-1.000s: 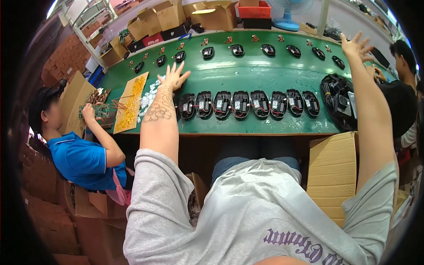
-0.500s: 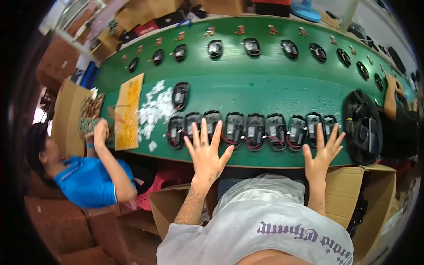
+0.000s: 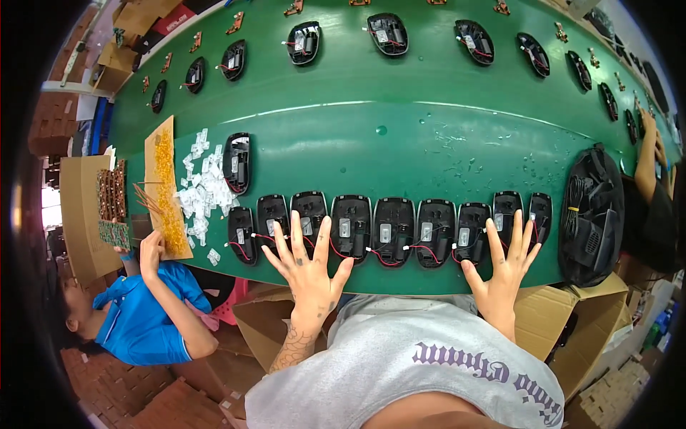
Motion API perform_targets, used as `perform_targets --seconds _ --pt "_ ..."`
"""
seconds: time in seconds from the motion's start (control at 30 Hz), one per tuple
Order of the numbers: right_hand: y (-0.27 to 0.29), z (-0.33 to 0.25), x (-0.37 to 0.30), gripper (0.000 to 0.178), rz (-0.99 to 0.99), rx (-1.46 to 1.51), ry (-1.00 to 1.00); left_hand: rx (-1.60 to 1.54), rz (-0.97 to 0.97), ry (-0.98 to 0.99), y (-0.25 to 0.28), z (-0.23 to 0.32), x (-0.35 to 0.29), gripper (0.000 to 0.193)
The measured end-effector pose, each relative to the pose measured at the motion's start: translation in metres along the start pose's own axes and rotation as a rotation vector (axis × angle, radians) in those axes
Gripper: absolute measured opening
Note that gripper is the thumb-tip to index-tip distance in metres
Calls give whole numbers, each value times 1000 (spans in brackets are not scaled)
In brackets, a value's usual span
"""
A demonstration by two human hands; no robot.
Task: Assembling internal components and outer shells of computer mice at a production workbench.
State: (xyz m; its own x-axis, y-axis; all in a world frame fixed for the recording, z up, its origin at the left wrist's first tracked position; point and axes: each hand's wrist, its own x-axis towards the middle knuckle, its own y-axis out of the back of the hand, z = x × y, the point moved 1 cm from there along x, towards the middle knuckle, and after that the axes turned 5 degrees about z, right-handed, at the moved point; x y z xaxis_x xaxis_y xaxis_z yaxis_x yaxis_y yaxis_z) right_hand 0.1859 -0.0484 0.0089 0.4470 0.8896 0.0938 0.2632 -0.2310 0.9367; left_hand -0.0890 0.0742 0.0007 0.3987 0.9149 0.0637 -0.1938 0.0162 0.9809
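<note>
My left hand [image 3: 312, 275] is open, palm down, its fingers spread over the left-middle part of a row of black oval plastic housings [image 3: 394, 232]. Likewise spread and holding nothing, my right hand [image 3: 504, 275] reaches over the row's right end. Fingertips of both hands overlap some housings; whether they touch cannot be told. Each housing lies with its inside up, and most show red wires with a small white plug and a pale label. One more black housing [image 3: 237, 163] lies behind the row's left end, beside a heap of small white pieces [image 3: 207, 187].
A cardboard sheet [image 3: 179, 247] bears small yellow parts; a person in a blue shirt [image 3: 146, 325] works there beside green circuit boards [image 3: 114, 233]. A large black bundle [image 3: 589, 222] with cable lies right. Housings [image 3: 386, 34] line the table's far side. Another person's arm [image 3: 647, 157] reaches in at far right.
The view has shifted, so the table looks nearer and its far edge is mostly cut off. Both my hands stay spread over the row. The blue-shirted person's hand has moved nearer the cardboard sheet.
</note>
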Motion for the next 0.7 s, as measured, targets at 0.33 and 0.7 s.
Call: perform_targets --seconds 0.33,0.7 --pt "-6 0 25 73 30 41 -58 51 -23 -21 -3 7 33 69" --pt "-20 -4 69 67 138 -31 -49 36 63 -62 -6 -1 82 67"
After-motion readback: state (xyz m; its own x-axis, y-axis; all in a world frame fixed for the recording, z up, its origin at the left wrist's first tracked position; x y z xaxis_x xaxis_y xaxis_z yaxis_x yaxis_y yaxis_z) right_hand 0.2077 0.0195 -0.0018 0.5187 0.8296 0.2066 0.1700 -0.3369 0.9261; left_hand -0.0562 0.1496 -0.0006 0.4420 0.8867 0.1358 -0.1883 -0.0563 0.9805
